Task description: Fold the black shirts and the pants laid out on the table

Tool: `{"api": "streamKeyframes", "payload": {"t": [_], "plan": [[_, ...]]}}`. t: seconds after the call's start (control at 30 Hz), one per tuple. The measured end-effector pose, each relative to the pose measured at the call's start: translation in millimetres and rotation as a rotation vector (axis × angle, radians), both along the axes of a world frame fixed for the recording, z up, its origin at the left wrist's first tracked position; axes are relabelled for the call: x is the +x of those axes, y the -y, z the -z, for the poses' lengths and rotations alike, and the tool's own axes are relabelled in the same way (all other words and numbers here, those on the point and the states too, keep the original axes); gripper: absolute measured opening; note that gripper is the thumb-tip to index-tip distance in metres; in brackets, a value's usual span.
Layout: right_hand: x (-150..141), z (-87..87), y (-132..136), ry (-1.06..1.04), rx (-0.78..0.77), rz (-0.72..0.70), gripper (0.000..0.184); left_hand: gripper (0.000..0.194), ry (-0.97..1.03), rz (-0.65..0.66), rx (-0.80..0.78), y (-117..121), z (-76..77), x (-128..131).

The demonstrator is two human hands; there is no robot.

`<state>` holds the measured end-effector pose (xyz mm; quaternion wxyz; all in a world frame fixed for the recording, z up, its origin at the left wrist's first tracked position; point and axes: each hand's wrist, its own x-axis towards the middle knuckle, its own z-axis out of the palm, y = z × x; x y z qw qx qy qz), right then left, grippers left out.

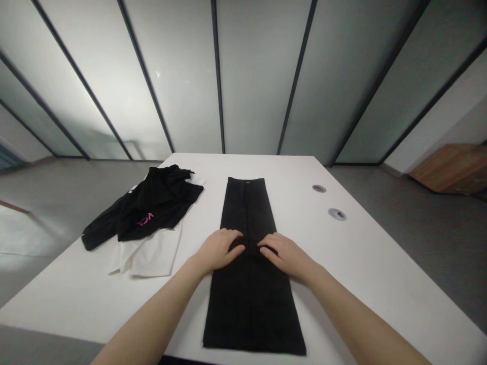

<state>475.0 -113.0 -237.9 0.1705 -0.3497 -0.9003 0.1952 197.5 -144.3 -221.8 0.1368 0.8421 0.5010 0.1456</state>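
A pair of black trousers lies flat on the white table, waistband at the far end and hems towards me. Across the middle of the legs rest both hands, facing each other with a small gap between. My left hand touches the left leg, its thumb apart from the fingers. On the right leg lies my right hand, likewise with thumb and fingers apart. The cloth under both palms is hidden.
A heap of black clothing with pink lettering lies on the left of the table, over a white garment. Two round grommets sit at the right. Frosted glass panels stand behind; a wooden cabinet is far right.
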Motion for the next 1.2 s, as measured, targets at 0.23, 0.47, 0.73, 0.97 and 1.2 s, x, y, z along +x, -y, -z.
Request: {"api": "streamKeyframes", "payload": {"t": [0.23,0.47,0.73,0.97,1.2], "plan": [[-0.9,12.7,-1.2,-0.041,0.110,0.093,0.041,0.039,-0.002,-0.026,0.108,-0.9,4.4,1.1],[-0.1,-6.6,2.3,0.008,-0.041,0.027,0.036,0.037,-0.020,-0.027,-0.067,1.2,-10.5,-0.9],[7.7,-4.2,-1.4,-0.095,0.050,0.084,0.037,0.031,0.006,0.016,0.053,-2.4,-5.5,-7.3],[8.2,-17.4,6.8,-0.026,-0.185,0.010,0.032,0.035,0.253,0.120,-0.277,3.9,-25.0,-13.9],[9.7,-0.5,-4.8,-0.025,0.113,0.169,0.028,0.030,0.101,0.017,0.034,-9.1,0.9,-14.4]]}}
